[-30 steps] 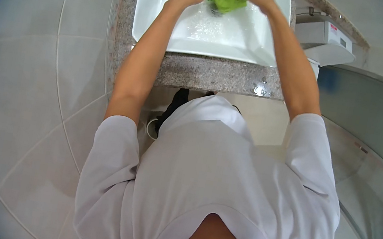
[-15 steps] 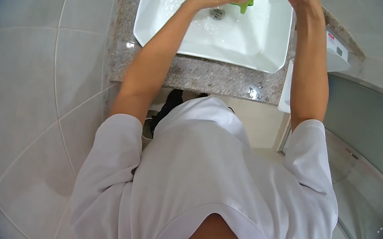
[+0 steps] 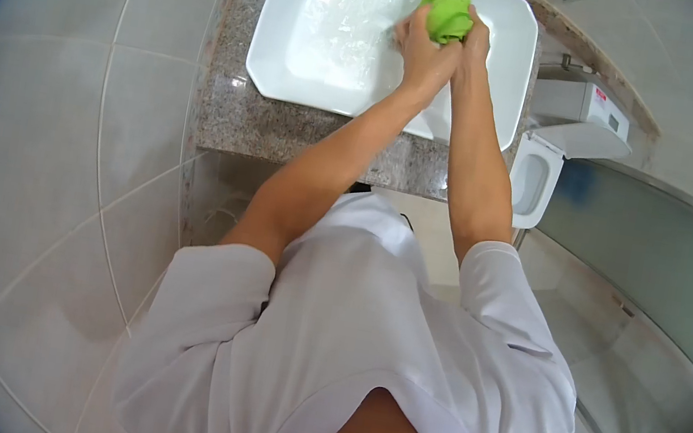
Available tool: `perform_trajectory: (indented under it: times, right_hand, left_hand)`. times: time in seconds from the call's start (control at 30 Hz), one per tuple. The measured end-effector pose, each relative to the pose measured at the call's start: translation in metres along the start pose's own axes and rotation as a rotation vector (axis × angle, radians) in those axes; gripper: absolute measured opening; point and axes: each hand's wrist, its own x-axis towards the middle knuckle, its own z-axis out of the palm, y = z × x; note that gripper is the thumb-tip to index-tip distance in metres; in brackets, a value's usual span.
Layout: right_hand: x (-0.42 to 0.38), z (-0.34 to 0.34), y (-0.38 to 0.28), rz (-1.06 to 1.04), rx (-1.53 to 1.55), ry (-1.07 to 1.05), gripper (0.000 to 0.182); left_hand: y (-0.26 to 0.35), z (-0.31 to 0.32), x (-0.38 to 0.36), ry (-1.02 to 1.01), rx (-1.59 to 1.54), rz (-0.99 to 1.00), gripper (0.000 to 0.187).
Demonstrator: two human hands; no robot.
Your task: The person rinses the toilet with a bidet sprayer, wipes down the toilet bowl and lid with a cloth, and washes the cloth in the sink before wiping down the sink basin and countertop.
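A bright green cloth [image 3: 448, 11] is bunched up over the right part of a white sink basin [image 3: 469, 127]. My left hand [image 3: 427, 52] closes on its lower left side, with the fingers bent and slightly blurred. Against its lower right side, my right hand [image 3: 476, 41] is wrapped round the cloth, its wrist close to my left hand. Both hands are above the basin floor. Water shimmers in the left half of the basin. My hands and the cloth hide part of the basin's right side.
A speckled stone counter [image 3: 261, 126] surrounds the basin. To the right are a white toilet [image 3: 535, 185] with a raised lid and a frosted glass panel [image 3: 660, 239]. Grey tiled wall [image 3: 26, 120] stands on the left.
My hands have come together and the cloth, which hung spread out, is now gathered into a compact bunch. The view has shifted slightly, and the toilet shows more fully.
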Motion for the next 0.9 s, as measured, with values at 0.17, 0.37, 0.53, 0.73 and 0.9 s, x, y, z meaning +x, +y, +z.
perform_trajectory:
  times: [0.17,0.37,0.53,0.73,0.9]
  right_hand:
    - [-0.031,0.035,-0.002,-0.225,-0.101,-0.046,0.027]
    - [-0.04,0.04,0.002,-0.15,-0.135,0.072,0.024]
    - [-0.025,0.012,0.007,0.033,0.021,0.04,0.027]
    - [0.008,-0.022,0.003,0.121,0.023,-0.097,0.023]
    - [0.028,-0.051,-0.006,0.563,0.015,-0.354,0.023]
  left_hand:
    - [-0.005,-0.004,0.044,0.012,-0.741,-0.63,0.057]
    - [-0.011,0.014,0.079,0.169,-0.553,-0.311,0.037]
    - [-0.024,0.018,0.065,-0.057,-0.325,0.031,0.021]
    - [-0.012,0.023,0.057,-0.128,-0.345,-0.062,0.032]
    - [-0.013,0.028,0.057,-0.099,-0.629,-0.27,0.037]
